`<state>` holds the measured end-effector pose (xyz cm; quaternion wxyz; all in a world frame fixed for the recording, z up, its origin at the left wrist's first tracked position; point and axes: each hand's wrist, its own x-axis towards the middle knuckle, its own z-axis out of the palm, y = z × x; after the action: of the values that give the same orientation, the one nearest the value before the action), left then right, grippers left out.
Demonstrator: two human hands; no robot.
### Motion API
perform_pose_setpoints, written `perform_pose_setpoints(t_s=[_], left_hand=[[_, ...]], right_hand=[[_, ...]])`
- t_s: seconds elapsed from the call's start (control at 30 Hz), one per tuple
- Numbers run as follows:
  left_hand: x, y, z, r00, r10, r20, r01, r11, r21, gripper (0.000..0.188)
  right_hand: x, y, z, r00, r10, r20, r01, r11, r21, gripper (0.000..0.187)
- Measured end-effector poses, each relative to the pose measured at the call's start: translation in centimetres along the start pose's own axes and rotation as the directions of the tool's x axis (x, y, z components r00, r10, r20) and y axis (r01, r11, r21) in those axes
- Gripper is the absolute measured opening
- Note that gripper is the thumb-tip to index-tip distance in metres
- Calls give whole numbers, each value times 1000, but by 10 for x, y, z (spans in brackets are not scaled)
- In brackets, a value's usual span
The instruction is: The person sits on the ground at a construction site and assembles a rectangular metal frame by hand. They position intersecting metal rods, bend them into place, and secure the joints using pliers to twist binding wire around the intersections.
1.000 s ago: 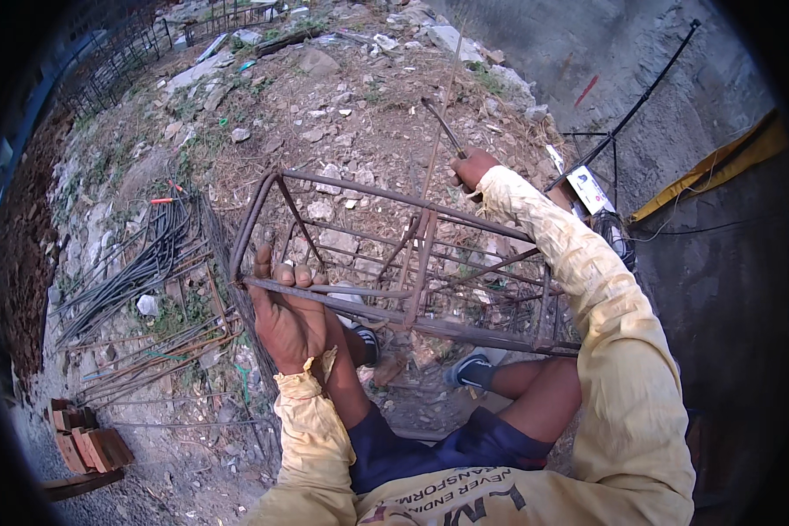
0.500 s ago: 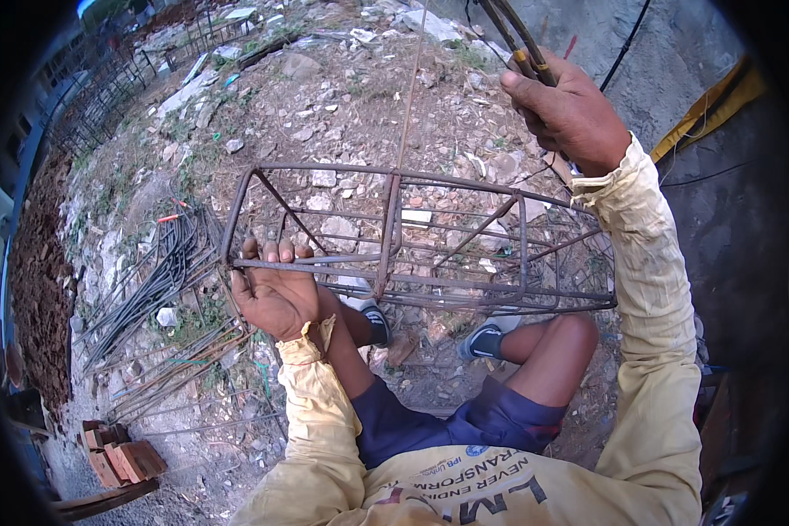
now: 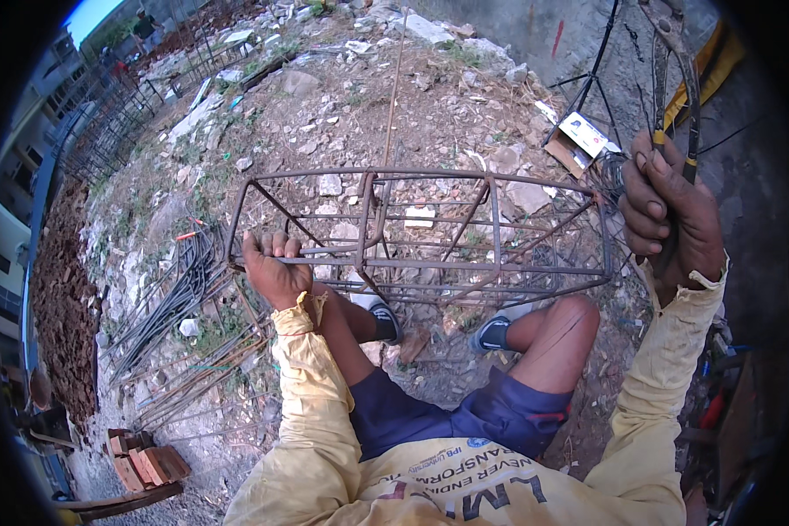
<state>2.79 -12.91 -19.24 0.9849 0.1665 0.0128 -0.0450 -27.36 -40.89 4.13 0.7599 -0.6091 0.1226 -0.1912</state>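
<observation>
A long cage of rusty steel bars (image 3: 496, 223) lies crosswise in front of my knees, its square hoops joined by lengthwise rods. My left hand (image 3: 278, 276) is closed around the near lengthwise bar, close to the cage's left end. Raised beyond the cage's right end, my right hand (image 3: 675, 215) grips a pair of pincers (image 3: 660, 92). Their dark handles carry yellow bands, and the jaws point upward near the top edge of the view. No wire shows clearly in the jaws.
Rubble covers the ground. Left of me lie bundled dark rods (image 3: 180, 280) and stacked red bricks (image 3: 149, 467). An opened cardboard box (image 3: 579, 140) stands by a black tripod (image 3: 598, 66) at the right, near coiled wire (image 3: 609, 175). A thin rod (image 3: 396, 92) runs away beyond the cage.
My right hand has moved right and down with the pincers, away from above the cage. My left fingers have closed over the bar. The box and tripod have come into sight.
</observation>
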Motion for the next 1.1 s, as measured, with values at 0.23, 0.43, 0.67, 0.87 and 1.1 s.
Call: perform_pose_setpoints(t_s=[0.23,0.43,0.67,0.87,1.1], left_hand=[[2,0,7,1000,14,23,-17,992,125,32],[-7,-6,15,992,90,-88,-45,906,421,40],[-2,-3,6,1000,20,-7,-17,957,291,37],[1,4,6,997,75,-13,-67,946,318,34],[4,3,14,994,96,-57,-69,930,361,37]], right_hand=[[8,27,-15,987,145,71,-157,966,205,13],[143,32,-30,957,282,64,-286,956,70,11],[351,167,-34,813,547,-199,-581,744,-330,20],[511,346,-8,909,398,128,49,202,-978,23],[561,441,8,774,309,552,624,-230,-747,27]])
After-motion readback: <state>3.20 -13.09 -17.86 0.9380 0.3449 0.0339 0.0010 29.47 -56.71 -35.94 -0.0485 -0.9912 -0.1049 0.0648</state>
